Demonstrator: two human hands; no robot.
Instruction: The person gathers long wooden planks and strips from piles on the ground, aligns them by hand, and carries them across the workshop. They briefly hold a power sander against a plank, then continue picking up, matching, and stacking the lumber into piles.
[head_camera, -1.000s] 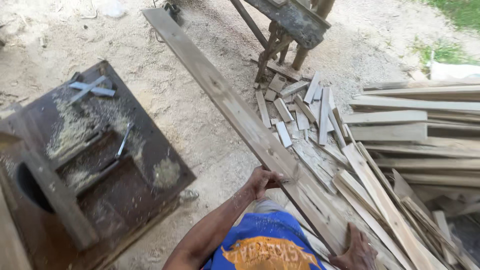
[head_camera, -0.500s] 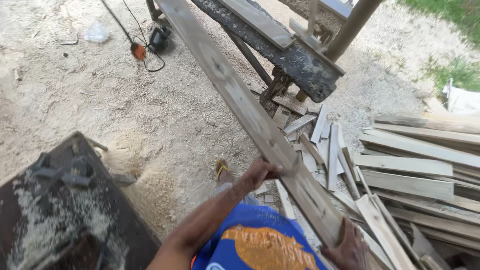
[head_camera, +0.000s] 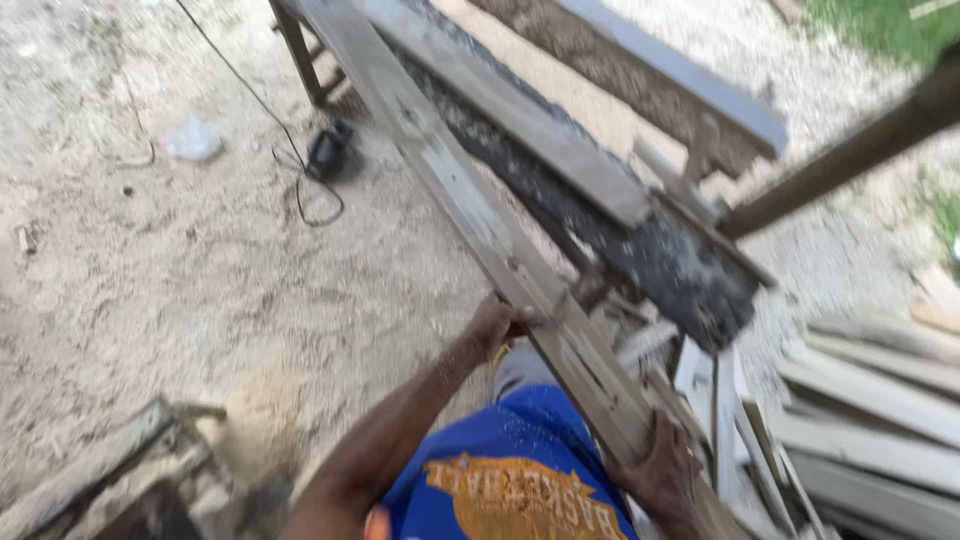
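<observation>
Right hand (head_camera: 665, 470): your fingers are clamped under the plank's near end.
Left hand (head_camera: 495, 325): wrapped round its left edge.
Plank (head_camera: 470, 205): long, stiff, likely heavy and splintery; runs away over the bench (head_camera: 600, 190). Keep your grips well apart.
Ground: cable (head_camera: 300, 170), sawdust.

Long plank (head_camera: 470, 205): weathered grey wood, matt, rough. Bench (head_camera: 640, 220): worn timber. Ground (head_camera: 150, 270): sandy, sawdust-strewn.

Long plank (head_camera: 470, 210) across the workbench (head_camera: 640, 200), cable (head_camera: 290, 150) on sand left, board pile (head_camera: 880, 410) right.
</observation>
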